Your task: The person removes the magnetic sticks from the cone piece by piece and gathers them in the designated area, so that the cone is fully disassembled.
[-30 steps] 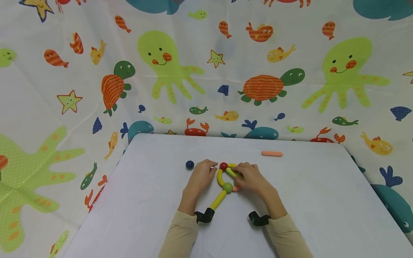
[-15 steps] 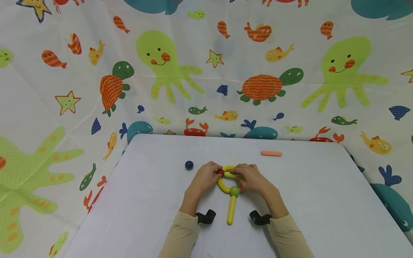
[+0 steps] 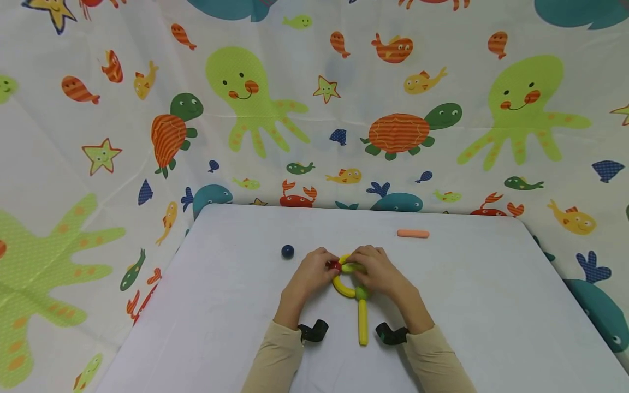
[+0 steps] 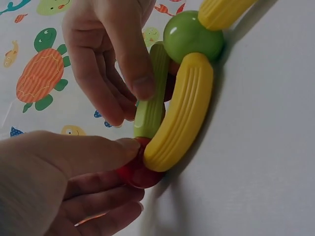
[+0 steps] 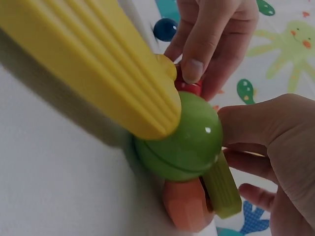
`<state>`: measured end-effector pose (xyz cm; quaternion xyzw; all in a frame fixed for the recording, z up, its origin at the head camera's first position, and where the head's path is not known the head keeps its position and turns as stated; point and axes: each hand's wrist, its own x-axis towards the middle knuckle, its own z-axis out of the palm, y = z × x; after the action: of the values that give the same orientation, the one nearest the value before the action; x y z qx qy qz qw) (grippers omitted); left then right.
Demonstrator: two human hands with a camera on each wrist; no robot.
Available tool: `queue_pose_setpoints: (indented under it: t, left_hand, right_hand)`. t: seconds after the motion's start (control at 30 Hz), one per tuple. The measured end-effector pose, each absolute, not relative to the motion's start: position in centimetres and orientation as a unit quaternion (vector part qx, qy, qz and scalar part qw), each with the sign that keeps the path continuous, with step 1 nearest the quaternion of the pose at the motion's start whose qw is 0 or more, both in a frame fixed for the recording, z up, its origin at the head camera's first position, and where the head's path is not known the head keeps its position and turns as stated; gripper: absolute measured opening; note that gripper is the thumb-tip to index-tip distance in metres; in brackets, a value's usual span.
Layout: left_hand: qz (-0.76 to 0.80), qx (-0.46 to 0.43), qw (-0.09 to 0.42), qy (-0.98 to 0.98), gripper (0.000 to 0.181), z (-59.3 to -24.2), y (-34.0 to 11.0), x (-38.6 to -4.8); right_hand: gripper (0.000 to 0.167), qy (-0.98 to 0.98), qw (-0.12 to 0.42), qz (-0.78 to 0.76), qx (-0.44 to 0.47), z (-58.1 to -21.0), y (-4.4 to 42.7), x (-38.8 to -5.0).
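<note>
My left hand (image 3: 314,271) pinches the red ball (image 4: 141,169) between thumb and fingers. A curved yellow piece (image 4: 183,113) joins that ball to the green ball (image 5: 184,140), from which a straight yellow stick (image 3: 362,322) points toward me. My right hand (image 3: 377,270) holds the light green stick (image 4: 151,93), whose one end meets the red ball in the left wrist view. An orange piece (image 5: 186,205) touches the green ball's underside in the right wrist view. Another yellow curve behind the fingers is partly hidden.
A dark blue ball (image 3: 287,251) lies on the white table (image 3: 221,305) to the left of my hands. Farther back on the right lies an orange stick (image 3: 413,233). A cloth printed with sea animals hangs behind the table.
The left hand has come to grip the red ball. The joined pieces have turned, so the straight yellow stick has swung rightward and points toward me. Both hands have shifted slightly.
</note>
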<state>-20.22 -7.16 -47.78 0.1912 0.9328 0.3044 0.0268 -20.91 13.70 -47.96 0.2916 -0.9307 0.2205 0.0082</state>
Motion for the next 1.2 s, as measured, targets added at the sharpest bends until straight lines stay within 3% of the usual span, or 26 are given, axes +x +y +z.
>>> queue_pose_setpoints:
  t: [0.37,0.8,1.2]
  left_hand:
    - [0.311,0.202,0.052,0.927,0.028,-47.6,-7.2,-20.1]
    - [0.316,0.199,0.064,0.926,0.030,-47.8,-7.1,-20.3]
    - [0.319,0.199,0.061,0.925,0.030,-47.9,-7.0,-20.4]
  right_hand:
    - [0.020,-0.920,0.021,0.231,0.317,-48.3,12.7,-20.7]
    - [0.023,-0.937,-0.053,0.245,0.244,-48.1,11.4,-20.0]
    - [0.018,-0.931,-0.032,0.264,0.251,-48.6,11.3,-20.1]
